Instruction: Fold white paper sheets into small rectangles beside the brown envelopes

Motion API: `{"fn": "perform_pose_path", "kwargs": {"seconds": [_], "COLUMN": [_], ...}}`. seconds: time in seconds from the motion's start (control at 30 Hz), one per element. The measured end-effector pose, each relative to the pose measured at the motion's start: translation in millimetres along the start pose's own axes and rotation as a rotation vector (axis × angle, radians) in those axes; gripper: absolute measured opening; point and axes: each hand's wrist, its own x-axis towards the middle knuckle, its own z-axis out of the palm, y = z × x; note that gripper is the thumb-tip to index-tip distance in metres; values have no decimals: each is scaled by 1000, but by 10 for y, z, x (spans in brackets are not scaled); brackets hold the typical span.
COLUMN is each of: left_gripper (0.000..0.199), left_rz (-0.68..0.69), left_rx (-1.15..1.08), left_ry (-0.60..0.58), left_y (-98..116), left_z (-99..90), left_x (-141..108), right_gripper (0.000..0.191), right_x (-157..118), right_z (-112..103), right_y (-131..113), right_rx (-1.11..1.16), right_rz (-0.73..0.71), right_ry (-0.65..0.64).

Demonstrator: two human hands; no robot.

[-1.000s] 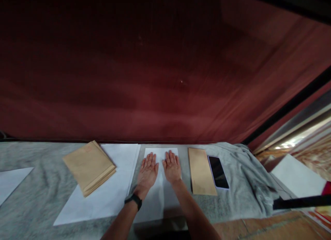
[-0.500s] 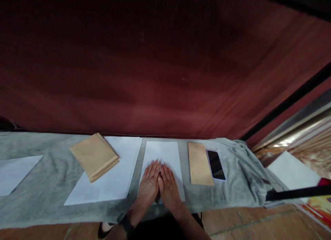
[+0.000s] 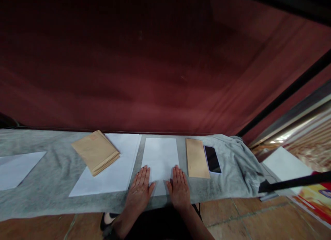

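A white sheet of paper [image 3: 160, 152] lies in front of the body on the grey cloth, with a faint crease across it. My left hand [image 3: 139, 189] rests flat at its lower left edge, fingers stretched forward and thumb out. At the lower right edge lies my right hand [image 3: 179, 187], also flat, its thumb pointing inward. Neither hand holds anything. To the right is a brown envelope [image 3: 197, 158], and beside it a phone [image 3: 212, 159] with a dark screen. Several brown envelopes [image 3: 94, 150] are stacked at the left, partly over larger white sheets [image 3: 113, 179].
Grey cloth [image 3: 58, 171] covers the table. Another white sheet [image 3: 19, 169] lies at the far left. Behind the table hangs a dark red fabric [image 3: 155, 78]. A black bar [image 3: 294, 182] and a white board [image 3: 287, 166] are at the right, above a tiled floor [image 3: 222, 216].
My hands have moved apart, from together at the middle of the sheet to its left and right edges. The view has shifted slightly.
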Motion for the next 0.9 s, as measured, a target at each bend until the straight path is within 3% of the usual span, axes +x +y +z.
{"fn": "perform_pose_path", "kwargs": {"seconds": [0.33,0.47,0.63,0.9], "left_gripper": [65,56,55,58], "left_rz": [-28,-19,66,-52], "left_rx": [14,2,-15,-20], "left_ry": [-47,-82,-167,-106], "left_y": [-68,116,304,115], "left_z": [-76,-57,92,158], "left_x": [-195,-7,266,262], "right_gripper": [65,56,48,56], "right_x": [-131,59,344,306], "right_z": [-39,-28,75,162], "right_y": [126,-53,-315,-4], "right_rx": [-3,62,167,69], "right_rz": [52,61,-49,27], "right_ry": [-54,-104,-178,-93]}}
